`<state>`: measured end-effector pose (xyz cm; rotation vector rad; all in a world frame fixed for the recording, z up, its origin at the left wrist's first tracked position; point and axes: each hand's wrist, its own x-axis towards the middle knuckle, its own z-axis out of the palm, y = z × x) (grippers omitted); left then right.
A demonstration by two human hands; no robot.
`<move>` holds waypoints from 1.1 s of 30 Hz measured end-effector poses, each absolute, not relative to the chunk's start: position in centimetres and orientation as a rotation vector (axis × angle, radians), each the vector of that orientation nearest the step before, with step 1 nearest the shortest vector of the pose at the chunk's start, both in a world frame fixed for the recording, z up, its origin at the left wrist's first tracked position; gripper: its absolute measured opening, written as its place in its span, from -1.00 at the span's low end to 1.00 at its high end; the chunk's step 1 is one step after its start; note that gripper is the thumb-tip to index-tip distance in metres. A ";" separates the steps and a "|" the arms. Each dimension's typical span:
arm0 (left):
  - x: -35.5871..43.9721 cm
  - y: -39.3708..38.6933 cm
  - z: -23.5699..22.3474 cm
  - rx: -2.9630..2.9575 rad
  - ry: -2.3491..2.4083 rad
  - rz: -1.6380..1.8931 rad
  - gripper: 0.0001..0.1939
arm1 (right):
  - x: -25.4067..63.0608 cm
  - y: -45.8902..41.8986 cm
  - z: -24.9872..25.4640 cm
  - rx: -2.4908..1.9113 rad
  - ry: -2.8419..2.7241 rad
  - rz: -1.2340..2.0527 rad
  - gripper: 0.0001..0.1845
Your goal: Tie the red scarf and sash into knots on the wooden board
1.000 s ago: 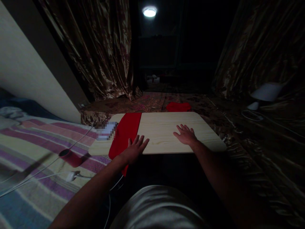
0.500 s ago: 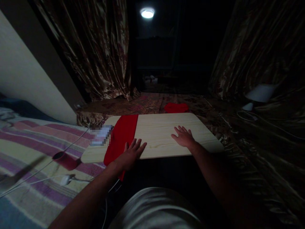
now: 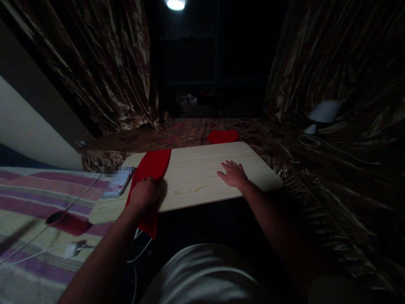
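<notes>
A pale wooden board (image 3: 202, 169) lies across my lap area. A folded red cloth (image 3: 153, 164) runs over its left part and hangs off the near edge. My left hand (image 3: 144, 194) rests on that cloth with its fingers curled in, gripping the fabric. My right hand (image 3: 233, 174) lies flat on the bare wood to the right, fingers spread. A second red cloth (image 3: 223, 136) sits bunched on the dark patterned cover just beyond the board's far edge.
A blurred flat object (image 3: 117, 182) lies at the board's left corner. On the striped blanket (image 3: 38, 198) to the left are a dark red cup (image 3: 65, 220) and white cables with a plug (image 3: 71, 250). A white lamp (image 3: 321, 114) stands far right. Curtains hang behind.
My left hand moved left onto the red cloth and its fingers curled shut on it. The view swung to the right and downward. My right hand stayed flat.
</notes>
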<state>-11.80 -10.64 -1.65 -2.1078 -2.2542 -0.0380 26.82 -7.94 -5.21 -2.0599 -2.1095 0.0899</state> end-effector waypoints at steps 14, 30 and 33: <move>0.4 -12.7 -3.0 -2.698 -1.775 -0.318 -0.74 | 20.9 -7.5 -4.2 -1.660 -2.242 0.157 -0.27; 0.3 -13.6 -3.6 -3.726 -1.549 -1.064 -0.97 | 19.0 -4.5 -4.8 -1.634 -2.185 0.152 -0.44; 0.3 -13.7 -3.4 -3.714 -1.604 -1.090 -0.94 | 19.9 -4.4 -4.5 -1.690 -2.068 0.079 -0.45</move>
